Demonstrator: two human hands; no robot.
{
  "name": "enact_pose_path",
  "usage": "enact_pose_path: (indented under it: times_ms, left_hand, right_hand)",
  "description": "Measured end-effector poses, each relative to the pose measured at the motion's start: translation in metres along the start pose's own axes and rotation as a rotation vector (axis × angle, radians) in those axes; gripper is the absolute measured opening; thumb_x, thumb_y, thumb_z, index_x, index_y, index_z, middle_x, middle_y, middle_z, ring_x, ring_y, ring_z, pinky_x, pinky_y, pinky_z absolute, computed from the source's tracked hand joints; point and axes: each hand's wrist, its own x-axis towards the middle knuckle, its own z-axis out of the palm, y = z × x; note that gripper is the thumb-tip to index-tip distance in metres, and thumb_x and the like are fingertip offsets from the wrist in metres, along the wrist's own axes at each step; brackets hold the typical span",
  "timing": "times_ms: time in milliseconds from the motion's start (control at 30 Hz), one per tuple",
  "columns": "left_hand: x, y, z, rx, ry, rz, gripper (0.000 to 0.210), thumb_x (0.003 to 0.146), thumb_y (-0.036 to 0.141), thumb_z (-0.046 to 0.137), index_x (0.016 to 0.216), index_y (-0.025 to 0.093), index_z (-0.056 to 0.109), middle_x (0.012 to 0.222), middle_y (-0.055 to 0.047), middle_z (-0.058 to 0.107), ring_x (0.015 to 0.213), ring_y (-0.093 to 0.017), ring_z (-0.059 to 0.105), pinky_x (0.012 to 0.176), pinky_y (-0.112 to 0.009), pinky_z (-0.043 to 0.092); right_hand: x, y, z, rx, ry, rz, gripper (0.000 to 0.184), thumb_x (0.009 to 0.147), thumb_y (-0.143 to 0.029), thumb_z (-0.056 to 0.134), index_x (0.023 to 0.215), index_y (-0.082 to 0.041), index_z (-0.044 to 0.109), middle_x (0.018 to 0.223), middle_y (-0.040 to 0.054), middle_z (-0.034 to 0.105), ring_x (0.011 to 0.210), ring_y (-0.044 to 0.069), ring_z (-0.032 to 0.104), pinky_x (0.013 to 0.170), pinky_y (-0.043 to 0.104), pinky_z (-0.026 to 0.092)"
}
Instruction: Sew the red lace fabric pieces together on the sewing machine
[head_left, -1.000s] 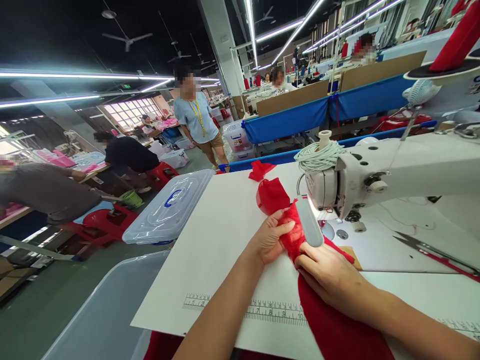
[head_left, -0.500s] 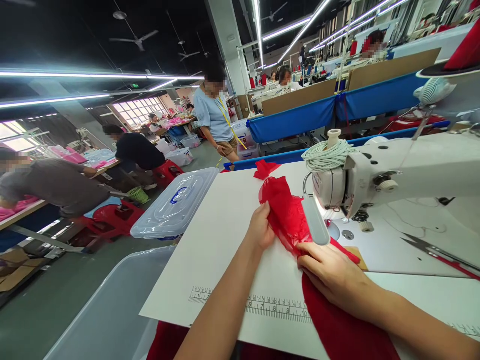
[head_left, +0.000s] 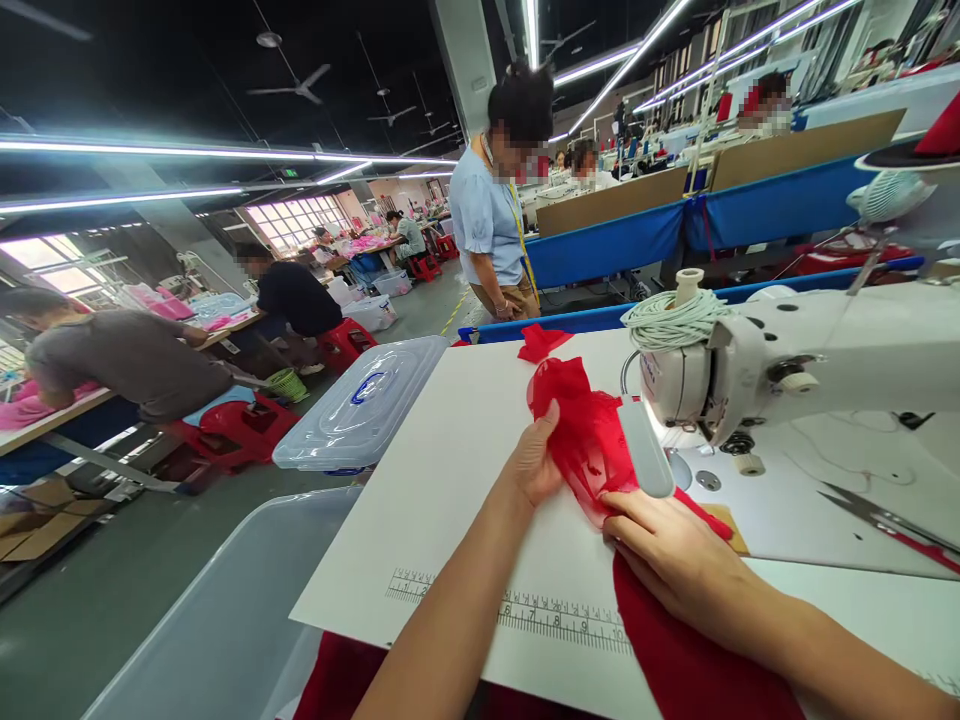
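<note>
A piece of red fabric (head_left: 592, 440), partly sheer, lies on the white table (head_left: 435, 470) at the left of a sewing machine (head_left: 795, 350). My left hand (head_left: 538, 458) pinches its left edge, thumb on top. At its lower right edge, my right hand (head_left: 664, 535) holds the cloth with curled fingers. Below that hand, a darker red length of the cloth (head_left: 675, 650) hangs toward the table's front edge. The machine's pale grey guard (head_left: 646, 448) covers part of the fabric and hides the needle area.
Scissors (head_left: 892, 520) lie at the right on the machine bed. A small red scrap (head_left: 541, 342) sits at the table's back. Left of the table are a lidded plastic box (head_left: 367, 400) and a translucent bin (head_left: 225, 590). A person in light blue (head_left: 487, 220) stands beyond the table.
The standing person has come closer and to the right. My view has shifted slightly. Both hands keep hold of the red fabric, which now lies more spread out between them.
</note>
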Motion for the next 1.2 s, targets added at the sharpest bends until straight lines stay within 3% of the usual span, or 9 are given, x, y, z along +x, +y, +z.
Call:
enact_pose_path:
  times_ms: [133,300,400,700,1067,1200]
  left_hand:
    - [-0.002,-0.006,-0.004,0.038,-0.012,-0.074,0.014,0.081,0.009,0.078,0.093,0.005,0.072,0.091,-0.014,0.075,0.083,-0.021,0.072,0.096,-0.035,0.055]
    - [0.0,-0.005,0.0,-0.053,-0.02,-0.039,0.012,0.093,0.022,0.066,0.1,0.013,0.072,0.108,-0.012,0.074,0.099,-0.02,0.071,0.101,-0.033,0.052]
    - [0.001,-0.003,0.003,-0.108,-0.01,0.009,0.012,0.097,0.021,0.06,0.102,0.017,0.07,0.107,-0.008,0.074,0.104,-0.019,0.069,0.102,-0.032,0.051]
    - [0.004,-0.003,-0.002,-0.134,-0.001,0.025,0.007,0.091,0.024,0.067,0.095,0.019,0.07,0.097,-0.006,0.074,0.1,-0.021,0.069,0.098,-0.032,0.052]
    - [0.014,-0.009,-0.012,-0.164,0.094,0.111,0.006,0.085,0.018,0.069,0.088,0.022,0.066,0.088,-0.003,0.071,0.089,-0.018,0.068,0.093,-0.031,0.053]
    - [0.019,-0.009,-0.016,-0.177,0.135,0.145,0.009,0.086,0.026,0.072,0.091,0.022,0.066,0.092,-0.003,0.071,0.094,-0.02,0.068,0.093,-0.032,0.053]
  right_hand:
    - [0.001,-0.001,0.0,0.015,0.007,-0.006,0.027,0.094,-0.005,0.037,0.091,-0.019,0.059,0.111,0.0097,0.069,0.081,0.019,0.064,0.063,0.032,0.049]
    - [0.0,-0.001,0.001,-0.015,0.002,0.005,0.03,0.097,-0.009,0.035,0.089,-0.02,0.062,0.102,0.0097,0.069,0.076,0.018,0.063,0.061,0.031,0.048]
    - [0.001,-0.001,0.002,-0.047,0.026,-0.019,0.03,0.099,-0.012,0.034,0.089,-0.02,0.061,0.104,0.0114,0.069,0.08,0.02,0.065,0.061,0.032,0.049]
    - [0.001,0.0,0.001,-0.033,0.064,-0.045,0.024,0.098,-0.012,0.037,0.092,-0.02,0.059,0.108,0.0124,0.07,0.08,0.021,0.067,0.061,0.032,0.053]
    - [0.0,-0.003,0.005,-0.037,0.084,0.009,0.03,0.1,-0.015,0.035,0.092,-0.021,0.062,0.112,0.0117,0.07,0.088,0.023,0.068,0.068,0.035,0.055]
    - [0.001,-0.002,0.004,-0.011,0.081,-0.016,0.028,0.099,-0.015,0.036,0.091,-0.021,0.062,0.11,0.0116,0.071,0.083,0.021,0.069,0.067,0.034,0.055]
